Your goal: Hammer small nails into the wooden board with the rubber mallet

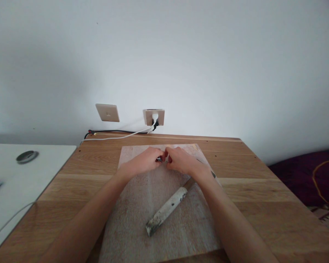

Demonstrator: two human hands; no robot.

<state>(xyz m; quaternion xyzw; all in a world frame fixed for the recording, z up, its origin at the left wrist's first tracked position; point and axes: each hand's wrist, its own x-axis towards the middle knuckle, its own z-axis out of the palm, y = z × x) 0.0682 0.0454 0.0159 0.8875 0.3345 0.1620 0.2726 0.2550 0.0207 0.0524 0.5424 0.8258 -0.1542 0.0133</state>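
Observation:
My left hand (150,157) is closed around a small dark, shiny thing (159,159), mostly hidden by the fingers. Beside it, my right hand (178,159) has its fingers curled into a pinch, with the fingertips of both hands nearly meeting. What the right fingers hold, if anything, is too small to make out. Both hands are over the far part of a worn, whitish board (142,219). A tool with a white, chipped wooden handle (167,211) lies diagonally on this board, its far end partly hidden under my right forearm.
The board rests on a wooden table (252,190) against a white wall. At the back, a white cable (117,138) and a black cable run to a wall socket (149,117). On the left, a white surface (22,182) carries a round grey object (26,157). Purple fabric (296,179) is at right.

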